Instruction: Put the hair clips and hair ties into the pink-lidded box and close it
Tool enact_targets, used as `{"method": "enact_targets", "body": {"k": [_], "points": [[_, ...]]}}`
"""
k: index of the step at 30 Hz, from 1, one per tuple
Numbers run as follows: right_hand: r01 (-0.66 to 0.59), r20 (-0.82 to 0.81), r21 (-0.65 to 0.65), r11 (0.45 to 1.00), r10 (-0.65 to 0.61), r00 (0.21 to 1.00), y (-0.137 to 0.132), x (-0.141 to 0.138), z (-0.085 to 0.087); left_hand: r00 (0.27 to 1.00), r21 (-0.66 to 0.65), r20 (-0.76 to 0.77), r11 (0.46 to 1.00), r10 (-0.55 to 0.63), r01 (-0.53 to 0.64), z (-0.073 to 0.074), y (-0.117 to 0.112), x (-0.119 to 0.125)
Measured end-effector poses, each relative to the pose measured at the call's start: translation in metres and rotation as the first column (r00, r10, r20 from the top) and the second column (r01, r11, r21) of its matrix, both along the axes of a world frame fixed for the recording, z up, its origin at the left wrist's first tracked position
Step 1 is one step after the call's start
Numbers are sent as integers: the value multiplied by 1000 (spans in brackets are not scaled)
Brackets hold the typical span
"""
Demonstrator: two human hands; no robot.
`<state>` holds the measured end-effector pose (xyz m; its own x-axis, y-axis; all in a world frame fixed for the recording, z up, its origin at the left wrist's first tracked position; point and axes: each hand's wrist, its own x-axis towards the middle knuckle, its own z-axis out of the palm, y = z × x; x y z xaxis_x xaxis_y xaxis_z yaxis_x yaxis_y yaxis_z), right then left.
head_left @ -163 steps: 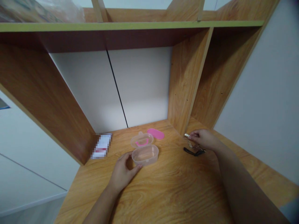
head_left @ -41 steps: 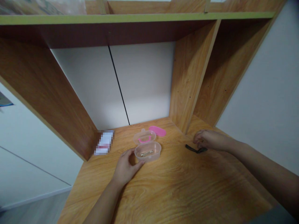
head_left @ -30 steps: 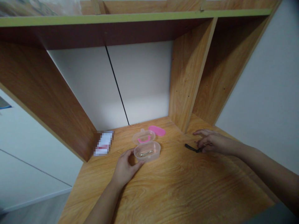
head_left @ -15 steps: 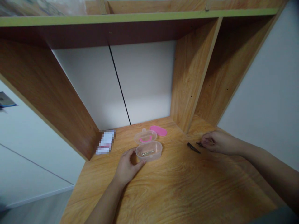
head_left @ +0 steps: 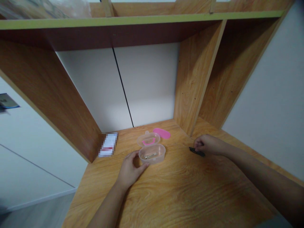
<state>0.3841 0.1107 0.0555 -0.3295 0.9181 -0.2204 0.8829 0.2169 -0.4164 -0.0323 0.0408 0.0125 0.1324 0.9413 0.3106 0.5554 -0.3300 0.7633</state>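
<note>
A small clear plastic box (head_left: pixel 152 154) sits on the wooden desk (head_left: pixel 180 193), its hinged lid (head_left: pixel 148 139) with a pink handle lying open behind it. A metal hair clip (head_left: pixel 150 155) lies inside the box. My left hand (head_left: pixel 129 170) cups the box's near left side, thumb and fingers touching its wall. My right hand (head_left: pixel 208 145) rests on the desk to the right, fingers curled round the end of a black hair clip (head_left: pixel 196 151) that lies flat on the wood.
A pink oval piece (head_left: pixel 161 133) lies behind the box. A blurred white card (head_left: pixel 108 144) lies at the back left by the desk's side panel. A wooden partition (head_left: pixel 190 85) rises at the back right, with a shelf overhead.
A metal clip that my right hand held earlier now lies in the box. My right hand has come back to the black clips and closed on one. My left hand has stayed at the box.
</note>
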Motion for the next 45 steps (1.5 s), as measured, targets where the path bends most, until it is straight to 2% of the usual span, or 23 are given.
{"method": "enact_targets", "body": {"k": [7, 12, 19, 23, 26, 28, 30, 35, 40, 45], "points": [[-18, 90, 108, 994, 8, 996, 0, -7, 5, 1000, -4, 1, 1000, 4, -4, -4, 2, -1], [-28, 142, 57, 998, 20, 990, -1, -13, 7, 1000, -6, 19, 1000, -8, 8, -3, 1, -1], [-51, 100, 1, 999, 51, 994, -2, -25, 11, 1000, -9, 9, 1000, -1, 1, -2, 1, -2], [-61, -69, 34, 998, 64, 996, -3, -60, 30, 1000, -5, 15, 1000, 6, -6, -3, 2, -2], [-86, -181, 145, 986, 112, 977, -6, -102, 49, 1000, -3, 0, 1000, 7, -7, -4, 2, -2], [-153, -145, 281, 947, 199, 969, -9, -131, 60, 1000, -4, -4, 1000, -6, 6, -5, 2, -2], [-232, -55, 357, 905, 269, 962, -11, -158, 66, 1000, -5, -5, 1000, -13, 13, -5, 2, -2], [-412, 253, 295, 862, 346, 904, -12, -209, 60, 1000, 9, 17, 1000, -26, 26, -4, 2, -1], [-421, 315, 232, 877, 342, 885, -13, -232, 51, 1000, 13, 7, 1000, -27, 27, -3, 3, -2], [-430, 291, 229, 873, 360, 886, -17, -230, 57, 1000, 21, 2, 999, -26, 26, -2, 2, -2]]}}
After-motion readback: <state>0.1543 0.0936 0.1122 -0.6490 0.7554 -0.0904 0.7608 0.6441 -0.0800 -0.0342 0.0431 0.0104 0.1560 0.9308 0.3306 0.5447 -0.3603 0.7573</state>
